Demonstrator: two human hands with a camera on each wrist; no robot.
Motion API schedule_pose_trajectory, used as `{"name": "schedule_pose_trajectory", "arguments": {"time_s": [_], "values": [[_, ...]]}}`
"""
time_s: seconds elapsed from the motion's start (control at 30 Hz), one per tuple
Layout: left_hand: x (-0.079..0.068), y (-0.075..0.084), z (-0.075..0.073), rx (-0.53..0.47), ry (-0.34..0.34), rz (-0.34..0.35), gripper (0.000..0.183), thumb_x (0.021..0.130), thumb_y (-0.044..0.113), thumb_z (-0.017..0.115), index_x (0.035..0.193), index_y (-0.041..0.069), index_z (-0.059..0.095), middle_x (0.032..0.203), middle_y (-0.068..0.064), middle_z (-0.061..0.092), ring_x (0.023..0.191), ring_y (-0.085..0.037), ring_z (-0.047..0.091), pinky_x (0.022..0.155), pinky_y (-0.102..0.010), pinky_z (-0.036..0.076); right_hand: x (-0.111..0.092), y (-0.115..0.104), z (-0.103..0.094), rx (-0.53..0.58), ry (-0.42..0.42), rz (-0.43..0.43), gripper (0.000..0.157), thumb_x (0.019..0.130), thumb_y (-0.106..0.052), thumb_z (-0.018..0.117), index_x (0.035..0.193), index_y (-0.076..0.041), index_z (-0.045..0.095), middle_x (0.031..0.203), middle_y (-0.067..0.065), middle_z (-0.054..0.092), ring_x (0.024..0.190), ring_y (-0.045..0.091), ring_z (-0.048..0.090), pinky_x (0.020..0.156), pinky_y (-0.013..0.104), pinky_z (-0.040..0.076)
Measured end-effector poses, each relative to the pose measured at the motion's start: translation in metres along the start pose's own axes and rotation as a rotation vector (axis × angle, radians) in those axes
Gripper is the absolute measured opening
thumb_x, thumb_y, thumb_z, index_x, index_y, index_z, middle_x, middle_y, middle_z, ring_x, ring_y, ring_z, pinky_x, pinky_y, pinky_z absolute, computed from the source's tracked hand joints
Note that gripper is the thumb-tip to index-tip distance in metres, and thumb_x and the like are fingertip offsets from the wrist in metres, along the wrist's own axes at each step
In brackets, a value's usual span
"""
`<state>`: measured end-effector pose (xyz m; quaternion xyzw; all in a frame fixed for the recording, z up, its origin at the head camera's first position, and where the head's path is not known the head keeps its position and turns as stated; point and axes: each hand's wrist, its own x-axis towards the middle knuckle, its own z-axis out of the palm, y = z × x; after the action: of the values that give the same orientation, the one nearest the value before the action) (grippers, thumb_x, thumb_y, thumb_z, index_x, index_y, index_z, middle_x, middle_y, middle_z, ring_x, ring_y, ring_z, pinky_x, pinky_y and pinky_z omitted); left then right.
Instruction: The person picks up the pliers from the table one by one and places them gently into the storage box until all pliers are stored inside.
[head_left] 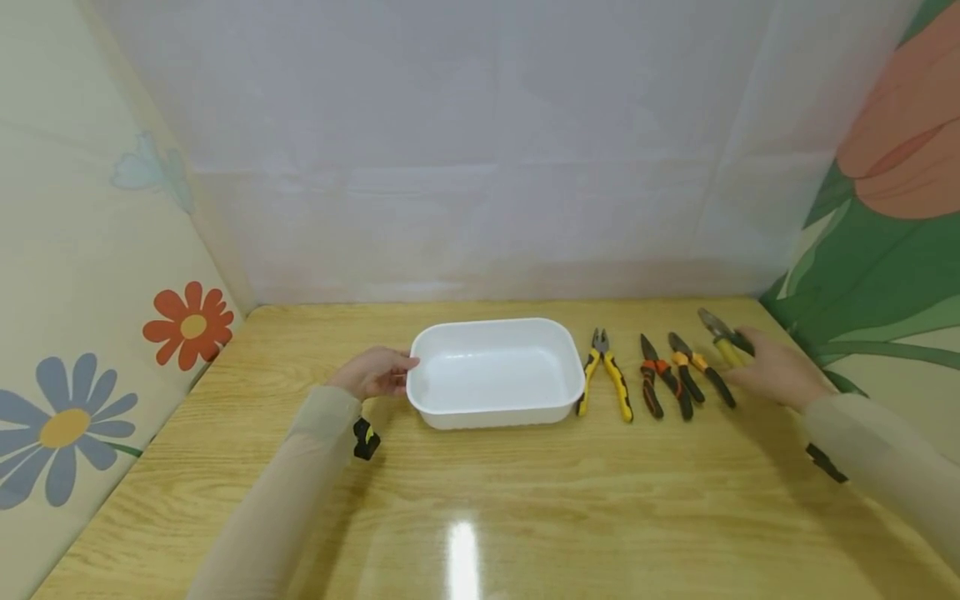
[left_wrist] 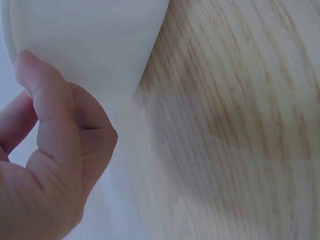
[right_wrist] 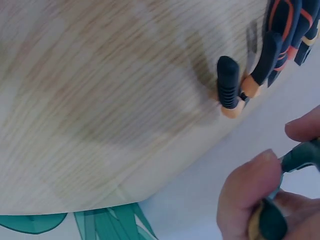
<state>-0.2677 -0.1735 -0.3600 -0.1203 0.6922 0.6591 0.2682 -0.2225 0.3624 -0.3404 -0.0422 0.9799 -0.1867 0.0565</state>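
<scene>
My left hand [head_left: 372,372] pinches the left end of a white plastic tray [head_left: 495,419], a deep rectangular one with rounded corners. In the left wrist view, the thumb [left_wrist: 50,115] lies against the tray's outer side near the rim. On the right, my right hand [head_left: 780,371] grips a pair of pliers [head_left: 728,353] with yellow and dark green handles, its grey jaws pointing away to the back left. The right wrist view shows a dark green handle [right_wrist: 302,156] between thumb and fingers; the jaws are outside that view.
Between tray and right hand lie yellow-and-black pliers [head_left: 619,387], red-and-black pliers [head_left: 650,390] and orange-and-black pliers [head_left: 687,377], side by side on the wooden table [head_left: 570,500]. A white cloth backdrop [head_left: 480,208] rises behind; flower-printed panels [head_left: 67,292] flank the table.
</scene>
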Motion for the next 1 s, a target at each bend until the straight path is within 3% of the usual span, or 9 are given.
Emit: {"name": "schedule_pose_trajectory", "arguments": {"time_s": [0.1,0.2,0.27,0.37,0.5,0.57,0.73,0.9,1.0], "values": [[-0.001,0.000,0.000,0.003,-0.001,0.004,0.044,0.101,0.003,0.048,0.141,-0.012,0.036,0.091,-0.008,0.052,0.074,-0.013,0.052,0.059,-0.016,0.052,-0.001,-0.005,0.000,-0.002,0.002,-0.011,0.087,0.089,-0.026,0.064,0.144,0.018,0.013,0.131,0.049,0.032,0.098,0.056,0.051,0.072,0.060,0.049],[-0.001,0.000,0.000,0.004,0.006,0.005,0.043,0.100,0.003,0.048,0.139,-0.012,0.038,0.090,-0.008,0.052,0.073,-0.013,0.053,0.059,-0.016,0.053,-0.003,-0.009,0.001,0.021,0.001,-0.012,0.085,0.089,-0.023,0.062,0.145,0.016,0.012,0.124,0.046,0.041,0.072,0.039,0.055,0.058,0.047,0.047],[-0.001,0.000,0.000,0.008,0.006,0.007,0.043,0.100,0.003,0.049,0.140,-0.011,0.038,0.090,-0.008,0.052,0.073,-0.013,0.053,0.059,-0.016,0.053,-0.004,-0.013,0.002,0.032,-0.002,-0.010,0.085,0.088,-0.021,0.062,0.146,0.015,0.011,0.112,0.041,0.052,0.061,0.031,0.051,0.052,0.041,0.044],[-0.001,0.000,-0.001,0.007,0.007,0.005,0.044,0.100,0.004,0.049,0.140,-0.011,0.038,0.089,-0.008,0.052,0.073,-0.013,0.053,0.060,-0.016,0.053,-0.005,-0.019,0.001,0.043,0.002,-0.016,0.084,0.087,-0.020,0.061,0.147,0.013,0.012,0.107,0.039,0.054,0.049,0.019,0.039,0.045,0.034,0.035],[-0.003,0.000,-0.002,0.012,0.013,0.010,0.044,0.100,0.003,0.049,0.140,-0.011,0.037,0.089,-0.008,0.052,0.072,-0.013,0.053,0.060,-0.016,0.053,-0.005,-0.030,0.000,0.019,0.019,-0.050,0.085,0.086,-0.020,0.062,0.148,0.013,0.014,0.127,0.046,0.041,0.054,0.020,0.043,0.048,0.034,0.035],[-0.004,0.000,-0.002,0.020,0.015,0.012,0.044,0.100,0.003,0.049,0.140,-0.011,0.037,0.089,-0.007,0.052,0.072,-0.013,0.053,0.060,-0.016,0.053,-0.004,-0.035,0.001,0.010,0.029,-0.061,0.084,0.085,-0.018,0.062,0.147,0.013,0.016,0.127,0.046,0.041,0.054,0.021,0.043,0.048,0.035,0.035],[-0.006,0.001,-0.003,0.030,0.013,0.013,0.045,0.100,0.004,0.049,0.141,-0.011,0.037,0.090,-0.007,0.053,0.072,-0.013,0.054,0.061,-0.017,0.054,-0.003,-0.042,0.003,-0.005,0.051,-0.079,0.081,0.084,-0.016,0.062,0.145,0.014,0.019,0.110,0.040,0.053,0.056,0.022,0.045,0.048,0.034,0.036],[-0.006,0.001,-0.002,0.029,0.016,0.009,0.044,0.101,0.005,0.049,0.141,-0.011,0.038,0.092,-0.008,0.052,0.074,-0.013,0.054,0.063,-0.017,0.054,-0.005,-0.048,0.007,0.041,0.020,-0.066,0.082,0.086,-0.014,0.059,0.148,0.012,0.013,0.069,0.017,0.056,0.047,0.016,0.040,0.044,0.032,0.036],[-0.004,0.001,-0.002,0.024,0.012,0.004,0.044,0.101,0.005,0.050,0.140,-0.010,0.038,0.092,-0.008,0.052,0.076,-0.014,0.054,0.064,-0.017,0.054,-0.007,-0.053,0.010,0.069,0.009,-0.057,0.082,0.085,-0.012,0.058,0.149,0.010,0.011,0.070,0.011,0.055,0.044,0.015,0.039,0.041,0.031,0.036]]}}
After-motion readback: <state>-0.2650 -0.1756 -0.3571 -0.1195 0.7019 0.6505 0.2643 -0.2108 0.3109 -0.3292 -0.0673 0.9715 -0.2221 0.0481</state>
